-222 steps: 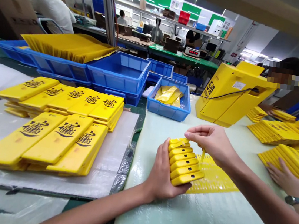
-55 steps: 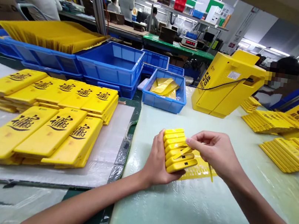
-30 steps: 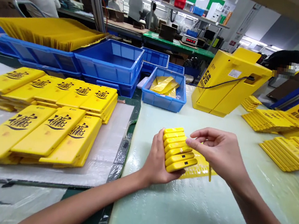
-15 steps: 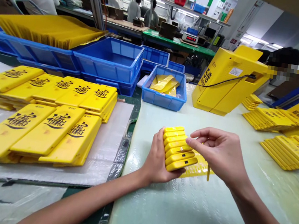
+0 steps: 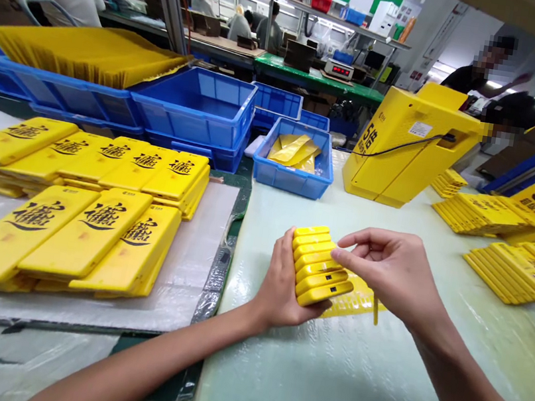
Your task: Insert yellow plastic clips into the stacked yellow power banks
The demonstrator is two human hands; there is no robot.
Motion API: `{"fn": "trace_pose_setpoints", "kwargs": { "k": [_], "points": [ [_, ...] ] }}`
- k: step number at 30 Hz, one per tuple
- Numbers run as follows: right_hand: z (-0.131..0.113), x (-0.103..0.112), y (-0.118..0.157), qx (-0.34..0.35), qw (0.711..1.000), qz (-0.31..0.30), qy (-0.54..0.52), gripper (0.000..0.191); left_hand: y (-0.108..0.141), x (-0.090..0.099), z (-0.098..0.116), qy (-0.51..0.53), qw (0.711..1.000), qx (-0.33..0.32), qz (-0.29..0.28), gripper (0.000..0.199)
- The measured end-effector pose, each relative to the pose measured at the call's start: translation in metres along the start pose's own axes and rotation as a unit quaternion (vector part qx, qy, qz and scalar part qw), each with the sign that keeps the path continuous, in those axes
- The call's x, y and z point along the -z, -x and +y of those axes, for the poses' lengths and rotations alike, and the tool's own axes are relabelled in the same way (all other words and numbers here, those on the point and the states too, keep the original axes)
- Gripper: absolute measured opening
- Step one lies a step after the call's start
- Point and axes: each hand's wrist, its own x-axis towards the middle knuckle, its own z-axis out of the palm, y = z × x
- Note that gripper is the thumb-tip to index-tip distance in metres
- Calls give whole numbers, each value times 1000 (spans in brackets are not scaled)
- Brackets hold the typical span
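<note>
My left hand (image 5: 284, 290) is wrapped round a stack of several yellow power banks (image 5: 321, 262), tilted with their short ends facing up and right. Small dark ports show on the lower ones. My right hand (image 5: 383, 268) is closed, thumb and forefinger pinched against the end of a power bank in the middle of the stack. What sits between those fingertips is too small to make out. A narrow yellow strip (image 5: 376, 309) hangs below my right palm; its upper end is hidden. Under the hands, a yellow sticker sheet (image 5: 355, 302) with cut-out shapes lies on the table mat.
Printed power banks (image 5: 48, 221) lie in overlapping piles at left. Behind stand blue bins (image 5: 201, 107), one with yellow sheets (image 5: 88, 53), and a small blue bin (image 5: 291, 177). A yellow box (image 5: 405, 154) with a black cable and more stacks (image 5: 518, 271) occupy the right. People work beyond.
My hands stay almost where they were, with the right fingertips shifted very slightly left. The hanging strip has swung a little. In the right background a person has come into view.
</note>
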Motion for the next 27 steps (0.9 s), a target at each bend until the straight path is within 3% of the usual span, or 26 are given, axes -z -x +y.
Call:
{"fn": "trace_pose_setpoints", "kwargs": {
  "k": [9, 15, 18, 23, 27],
  "points": [
    [11, -3, -5, 15, 999, -12, 28, 36, 3, -1, -2, 26, 1000, 12, 9, 153],
    [3, 3, -14, 77, 974, -23, 211, 17, 1, 0, 0, 20, 1000, 4, 3, 153],
    [2, 8, -17, 72, 974, -72, 204, 22, 0, 0, 0, 9, 1000, 5, 1, 156],
    [9, 21, -14, 86, 978, -23, 190, 38, 0, 0, -1, 6, 1000, -6, 9, 155],
    [17, 28, -13, 48, 973, -114, 195, 39, -1, 0, 0, 11, 1000, -8, 11, 155]
  ]
}}
